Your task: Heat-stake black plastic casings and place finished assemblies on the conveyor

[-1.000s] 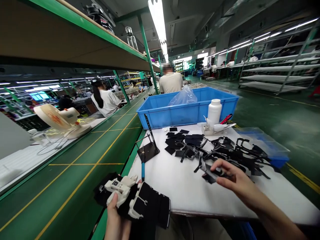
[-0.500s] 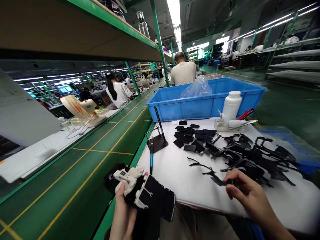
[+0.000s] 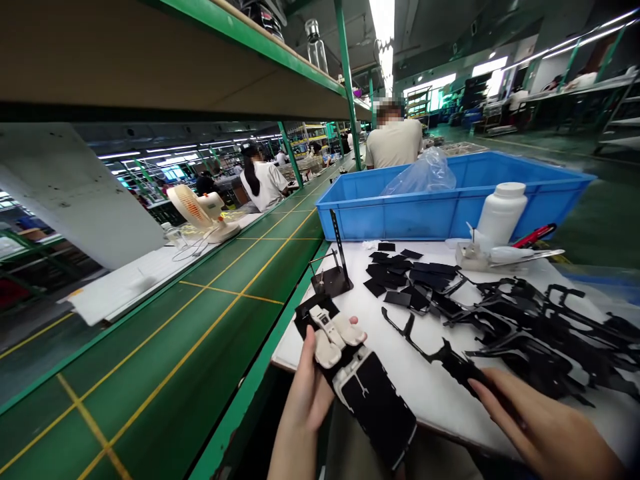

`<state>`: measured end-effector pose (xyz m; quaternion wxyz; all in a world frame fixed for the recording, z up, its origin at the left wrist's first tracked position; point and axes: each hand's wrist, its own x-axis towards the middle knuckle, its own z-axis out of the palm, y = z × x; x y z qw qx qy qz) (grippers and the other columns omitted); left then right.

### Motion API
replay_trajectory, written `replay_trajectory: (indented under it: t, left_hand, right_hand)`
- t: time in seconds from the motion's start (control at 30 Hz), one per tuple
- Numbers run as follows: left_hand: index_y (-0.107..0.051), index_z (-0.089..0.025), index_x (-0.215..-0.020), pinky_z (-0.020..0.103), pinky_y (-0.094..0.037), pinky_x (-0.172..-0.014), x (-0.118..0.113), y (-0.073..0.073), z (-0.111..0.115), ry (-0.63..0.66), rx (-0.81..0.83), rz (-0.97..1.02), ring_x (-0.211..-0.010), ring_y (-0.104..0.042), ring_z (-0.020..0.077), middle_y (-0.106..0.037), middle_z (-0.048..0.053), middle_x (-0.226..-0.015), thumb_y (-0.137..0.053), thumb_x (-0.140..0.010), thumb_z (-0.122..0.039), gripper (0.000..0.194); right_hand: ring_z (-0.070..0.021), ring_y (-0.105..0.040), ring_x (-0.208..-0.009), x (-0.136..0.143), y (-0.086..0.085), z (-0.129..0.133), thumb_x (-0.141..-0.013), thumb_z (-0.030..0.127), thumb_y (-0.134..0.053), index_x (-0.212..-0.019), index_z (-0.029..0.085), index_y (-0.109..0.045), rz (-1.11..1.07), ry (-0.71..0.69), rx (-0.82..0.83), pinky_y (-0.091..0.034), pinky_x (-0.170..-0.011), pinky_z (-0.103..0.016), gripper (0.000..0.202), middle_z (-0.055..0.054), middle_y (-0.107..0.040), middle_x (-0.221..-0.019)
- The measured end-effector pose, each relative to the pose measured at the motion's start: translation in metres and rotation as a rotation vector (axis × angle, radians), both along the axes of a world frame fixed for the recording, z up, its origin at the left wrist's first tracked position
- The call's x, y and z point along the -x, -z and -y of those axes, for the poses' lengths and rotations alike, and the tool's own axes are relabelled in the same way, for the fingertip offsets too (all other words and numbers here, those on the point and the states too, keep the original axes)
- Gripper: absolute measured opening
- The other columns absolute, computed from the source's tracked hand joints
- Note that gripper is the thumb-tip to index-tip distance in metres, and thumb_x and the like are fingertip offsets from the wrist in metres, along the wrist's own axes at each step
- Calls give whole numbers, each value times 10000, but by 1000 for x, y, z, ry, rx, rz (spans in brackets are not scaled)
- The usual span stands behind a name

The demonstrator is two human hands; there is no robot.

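Note:
My left hand is wrapped round a white and black assembly, which has a flat black panel at its lower end. My right hand pinches a thin, branching black plastic frame over the white work surface. Beyond that hand lies a pile of similar black frames. Small black rectangular pieces are scattered left of the pile. A small black stand with an upright perforated strip is just beyond the assembly.
A blue bin with clear plastic stands behind the work surface. Near it are a white bottle and a red-handled tool. A green conveyor runs along the left, with a fan beyond. A person sits ahead.
The view has turned left. My left hand has brought the assembly up beside the stand, its panel now turned. My right hand has drawn the black frame closer, where more of it shows.

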<state>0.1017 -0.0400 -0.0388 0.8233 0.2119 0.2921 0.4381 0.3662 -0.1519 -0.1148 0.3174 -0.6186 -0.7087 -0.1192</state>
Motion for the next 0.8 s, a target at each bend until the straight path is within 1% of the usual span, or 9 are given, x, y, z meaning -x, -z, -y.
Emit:
replay_trajectory:
  t: [0.1, 0.2, 0.27, 0.33, 0.43, 0.5, 0.57, 0.7, 0.8]
  left_hand:
    - [-624, -86, -1190, 489, -337, -1071, -9, 5, -1, 19, -4, 58, -1175, -549, 335, -638, 163, -1201, -457, -901, -492, 525]
    - [-612, -124, -1214, 492, -353, -1056, -17, 7, -1, -22, -14, 118, -1160, -564, 323, -648, 146, -1190, -457, -911, -437, 463]
    - [-619, -132, -1208, 490, -366, -1045, -19, 7, 0, -38, -11, 139, -1143, -577, 322, -654, 142, -1181, -457, -910, -425, 448]
    - [-637, -115, -1181, 486, -383, -1031, -18, 6, 2, -43, -8, 143, -1120, -591, 327, -666, 149, -1153, -460, -905, -428, 453]
    - [-653, -86, -1150, 476, -416, -1003, -16, 4, 4, -65, -20, 130, -1083, -611, 332, -685, 161, -1102, -475, -894, -423, 459]
    - [-655, -91, -1148, 462, -437, -985, -16, 4, 5, -86, -38, 128, -1060, -625, 324, -695, 153, -1078, -492, -886, -409, 443]
    - [-668, -103, -1129, 439, -457, -968, -16, 4, 7, -100, -49, 131, -1035, -639, 311, -707, 140, -1049, -509, -878, -396, 418]
    - [-716, -111, -1023, 405, -480, -947, -17, 4, 9, -139, -21, 122, -988, -662, 294, -729, 123, -961, -541, -860, -386, 365]
    - [-738, -109, -949, 391, -482, -948, -17, 2, 10, -176, 26, 104, -965, -672, 286, -740, 114, -886, -547, -857, -356, 325]
  right_hand:
    - [-201, -688, -652, 6, 12, -10, -996, 401, -304, -1023, 175, -550, 34, -20, 104, -522, -504, -258, 335, -75, -705, -861]
    - [-225, -677, -606, 18, 12, -24, -999, 384, -269, -1012, 169, -538, 112, 11, 120, -480, -424, -290, 345, -86, -700, -815]
    - [-233, -675, -591, 24, 5, -31, -1003, 367, -260, -1005, 166, -529, 130, 18, 90, -462, -405, -296, 336, -89, -698, -797]
    - [-231, -684, -627, 26, -8, -34, -1009, 354, -267, -1004, 165, -513, 88, -14, 47, -465, -415, -283, 310, -97, -701, -808]
    - [-223, -699, -713, 28, -30, -33, -1018, 337, -265, -981, 171, -486, 6, -115, -38, -484, -456, -249, 279, -119, -705, -848]
    - [-217, -702, -728, 32, -40, -32, -1022, 326, -254, -965, 180, -471, -23, -187, -77, -494, -480, -234, 268, -124, -707, -854]
    - [-210, -703, -726, 36, -43, -30, -1023, 319, -255, -975, 183, -460, -49, -228, -89, -504, -502, -223, 251, -116, -708, -847]
    - [-202, -703, -772, 42, -38, -28, -1021, 315, -276, -1045, 173, -446, -77, -273, -76, -528, -570, -209, 222, -102, -709, -870]
    - [-198, -701, -752, 42, -36, -27, -1019, 305, -280, -1042, 178, -443, -59, -287, -76, -526, -564, -208, 208, -94, -706, -857]
